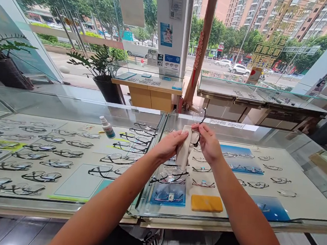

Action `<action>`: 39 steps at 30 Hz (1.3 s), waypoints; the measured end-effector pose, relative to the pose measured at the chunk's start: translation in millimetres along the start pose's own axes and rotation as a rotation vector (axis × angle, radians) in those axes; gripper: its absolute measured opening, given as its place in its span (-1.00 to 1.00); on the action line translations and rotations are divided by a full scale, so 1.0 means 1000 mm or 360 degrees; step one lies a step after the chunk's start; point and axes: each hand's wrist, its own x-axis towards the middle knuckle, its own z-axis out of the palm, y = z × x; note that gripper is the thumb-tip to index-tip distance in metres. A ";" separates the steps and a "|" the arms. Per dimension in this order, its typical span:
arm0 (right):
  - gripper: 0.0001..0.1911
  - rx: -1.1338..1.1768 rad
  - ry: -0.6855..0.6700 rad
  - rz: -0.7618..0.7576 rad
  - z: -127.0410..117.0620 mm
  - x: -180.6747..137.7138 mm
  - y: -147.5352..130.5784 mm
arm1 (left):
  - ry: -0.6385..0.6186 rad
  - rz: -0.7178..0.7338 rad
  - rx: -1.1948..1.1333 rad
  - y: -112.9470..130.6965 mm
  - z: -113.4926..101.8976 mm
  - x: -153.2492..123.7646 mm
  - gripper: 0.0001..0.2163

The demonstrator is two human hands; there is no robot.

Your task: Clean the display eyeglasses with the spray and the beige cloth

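My left hand [171,144] is closed on a beige cloth [183,153], which hangs down over the glass counter. Close beside it, my right hand [210,145] pinches a pair of eyeglasses [199,115] with dark frame parts. One clear lens sticks up above the fingertips, and part of the frame is hidden behind the cloth and fingers. Both hands meet above the display case. Below the cloth, several dark-framed glasses [171,177] lie on the glass top.
A small white spray bottle [107,127] stands left of my hands. A mustard-yellow case or folded cloth [206,203] lies near the front edge. Rows of glasses fill the glass display counter [144,214]. Beyond it are a potted plant [107,69], a wooden post [202,48] and further showcases.
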 end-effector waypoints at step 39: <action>-0.60 0.0255 0.0002 0.0171 0.003 0.000 0.005 | 0.0000 0.0018 0.0048 0.005 0.007 -0.006 -0.51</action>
